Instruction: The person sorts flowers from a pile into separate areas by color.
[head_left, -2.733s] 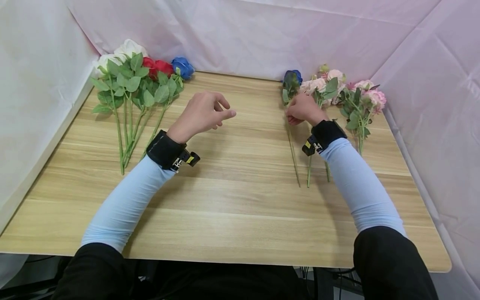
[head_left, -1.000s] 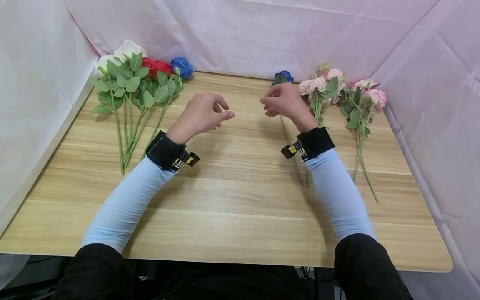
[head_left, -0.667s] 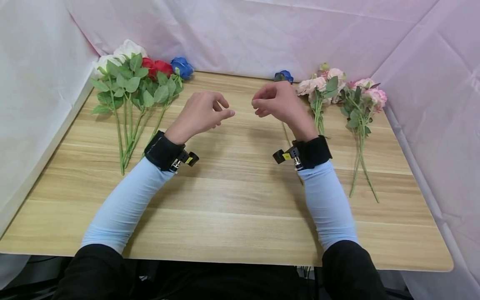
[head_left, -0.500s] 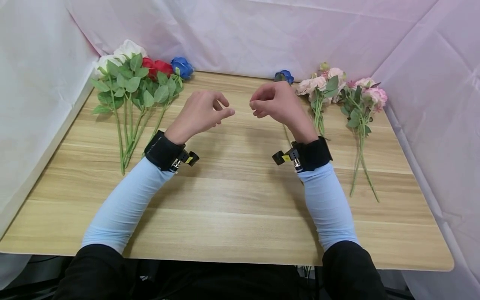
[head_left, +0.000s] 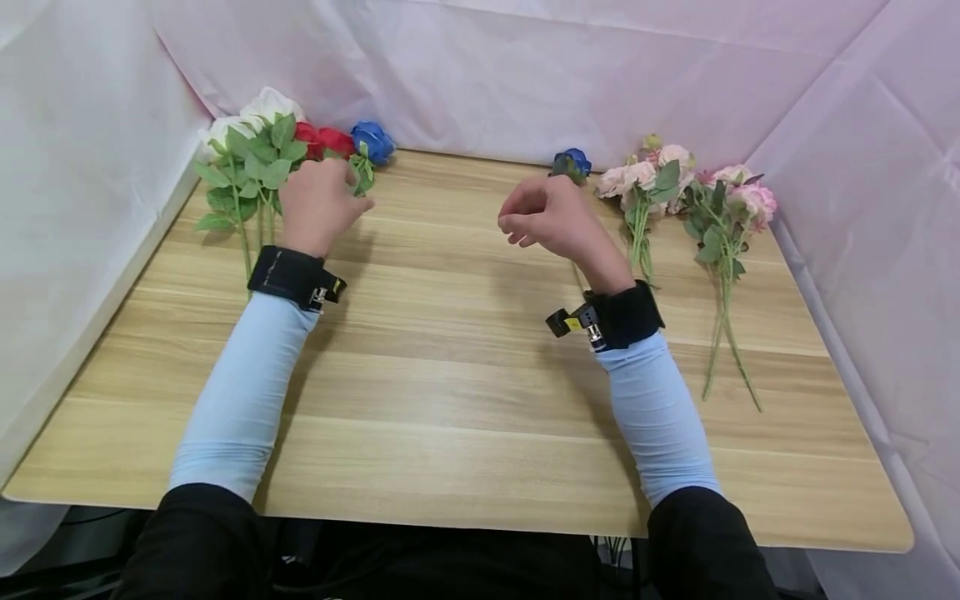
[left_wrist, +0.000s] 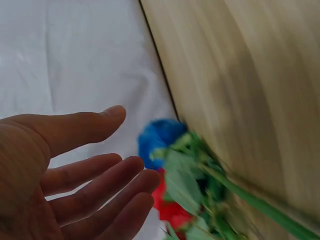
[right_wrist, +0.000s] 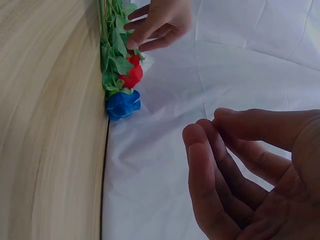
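Wooden table sat in front of us, pink sheet draped behind and to the right, white sheet on the left.

Left bunch lay at the far left corner: white, red and blue rose heads toward the backdrop, stems pointing at us. Pink sprays lay at the far right, stems also toward us, with a single blue rose just left of them; its stem ran under the right wrist, partly hidden.

Our left hand was over the leaves of the left bunch, fingers relaxed and spread in the left wrist view, gripping nothing; contact with the leaves couldn't be confirmed. The red and blue heads sat just past the fingertips.

Our right hand hovered above the table near mid-back, loosely curled, empty; the right wrist view showed a bare palm. The single blue rose lay just behind it, not touched.

Our read: this was the reach step, going for one stem from the left bunch, no pick made yet. Next move would call for closing the fingers round a single stem below the leaves and separating it from its neighbours, since the stems lay tight and the leaves overlapped. Risk: dragging the adjacent roses along.
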